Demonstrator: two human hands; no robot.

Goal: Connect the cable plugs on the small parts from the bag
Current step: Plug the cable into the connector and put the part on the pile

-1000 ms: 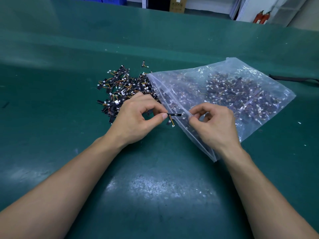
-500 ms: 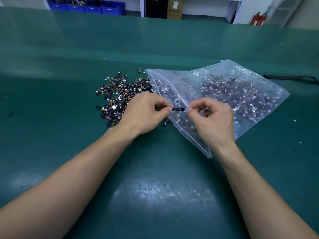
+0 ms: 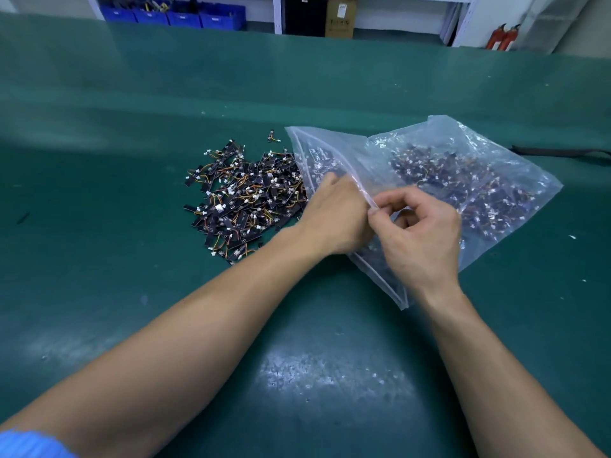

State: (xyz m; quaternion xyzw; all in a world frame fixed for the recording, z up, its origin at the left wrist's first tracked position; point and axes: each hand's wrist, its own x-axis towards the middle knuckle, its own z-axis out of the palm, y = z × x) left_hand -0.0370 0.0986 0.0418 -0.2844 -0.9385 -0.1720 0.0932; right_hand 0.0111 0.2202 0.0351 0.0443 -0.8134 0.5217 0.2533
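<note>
Left hand [image 3: 334,213] is stretched forward, back up, fingers pushed into the mouth of the clear bag [image 3: 469,166]. The plastic and blur hide the fingertips, so I can't tell whether they have hold of anything. Right hand [image 3: 421,236] sits close against it, fingers curled, thumb and forefinger pinching the bag's zip edge and holding it up off the green table [image 3: 132,259]. Left of my left hand lies the loose pile of small parts [image 3: 244,200]: black strips, orange and yellow wires, white plugs. More of them fill the bag beyond my right hand. A dark strap [image 3: 562,153] lies farther right, past the bag. Well beyond both hands, past the table's far edge, I see blue bins [image 3: 185,16] and a cardboard box [image 3: 340,18].
</note>
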